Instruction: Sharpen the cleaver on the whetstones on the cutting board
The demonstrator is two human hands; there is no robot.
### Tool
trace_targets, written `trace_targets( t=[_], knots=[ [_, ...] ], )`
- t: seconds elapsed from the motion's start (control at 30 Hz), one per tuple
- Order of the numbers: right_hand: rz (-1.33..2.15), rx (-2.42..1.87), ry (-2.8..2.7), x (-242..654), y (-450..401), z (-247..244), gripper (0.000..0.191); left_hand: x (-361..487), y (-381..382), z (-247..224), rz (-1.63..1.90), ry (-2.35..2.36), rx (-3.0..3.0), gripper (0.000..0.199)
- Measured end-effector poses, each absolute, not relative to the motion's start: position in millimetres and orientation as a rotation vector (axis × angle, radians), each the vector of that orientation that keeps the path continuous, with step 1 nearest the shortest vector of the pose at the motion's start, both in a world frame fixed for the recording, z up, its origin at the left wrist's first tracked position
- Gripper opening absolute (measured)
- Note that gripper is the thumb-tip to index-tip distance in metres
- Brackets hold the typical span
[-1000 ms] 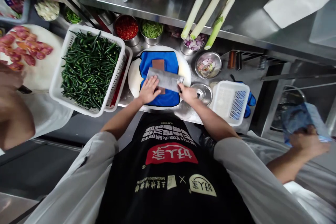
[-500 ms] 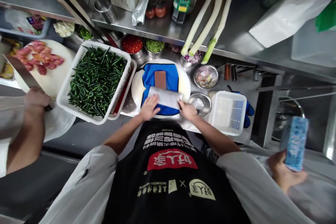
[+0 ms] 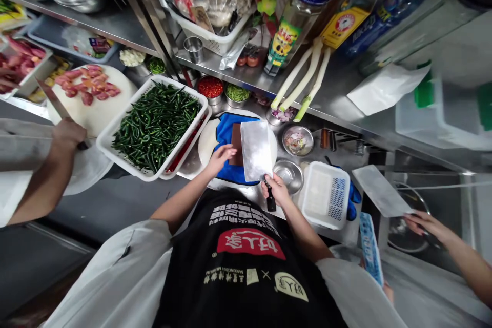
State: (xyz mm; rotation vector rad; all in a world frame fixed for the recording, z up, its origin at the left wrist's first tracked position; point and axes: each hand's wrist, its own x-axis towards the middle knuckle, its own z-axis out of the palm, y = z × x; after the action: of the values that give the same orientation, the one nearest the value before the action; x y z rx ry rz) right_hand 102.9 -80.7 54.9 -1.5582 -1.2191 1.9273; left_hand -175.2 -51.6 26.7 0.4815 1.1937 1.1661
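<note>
My right hand (image 3: 277, 189) grips the black handle of a cleaver (image 3: 255, 148), whose broad blade is raised and angled over the board. Beneath it, partly covered by the blade, a brown whetstone (image 3: 237, 136) rests on a blue cloth (image 3: 225, 125). The cloth is spread over a round white cutting board (image 3: 206, 146). My left hand (image 3: 219, 160) holds nothing; its fingers stretch toward the stone's left edge, and whether they touch it I cannot tell. A steel bowl (image 3: 289, 176) stands just right of the cleaver.
Left is a white basket (image 3: 105, 146) of green chilies. A co-worker's hand (image 3: 69, 133) holds a knife beside cut meat (image 3: 86, 84). At right, another person's hand (image 3: 421, 223) holds a cleaver (image 3: 380, 189) near a white basket (image 3: 317, 207). Leeks (image 3: 295, 79) overhang the shelf edge.
The cleaver has turned from lying crosswise over the stone to pointing away from me. My left hand has come off the blade. At right, a co-worker's cleaver has come into view.
</note>
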Motion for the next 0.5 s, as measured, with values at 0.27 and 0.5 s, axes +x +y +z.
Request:
trace_targets(
  t=[0.27, 0.5],
  knots=[
    [2.314, -1.155, -0.820, 109.3, -96.7, 56.6, 0.062, -138.0, -58.4, 67.3, 1.220, 0.887, 0.423, 0.059],
    [2.354, -1.021, -0.839, 130.3, -108.7, 58.3, 0.054, -133.5, -70.0, 71.5, 1.179, 0.891, 0.473, 0.055]
  ],
)
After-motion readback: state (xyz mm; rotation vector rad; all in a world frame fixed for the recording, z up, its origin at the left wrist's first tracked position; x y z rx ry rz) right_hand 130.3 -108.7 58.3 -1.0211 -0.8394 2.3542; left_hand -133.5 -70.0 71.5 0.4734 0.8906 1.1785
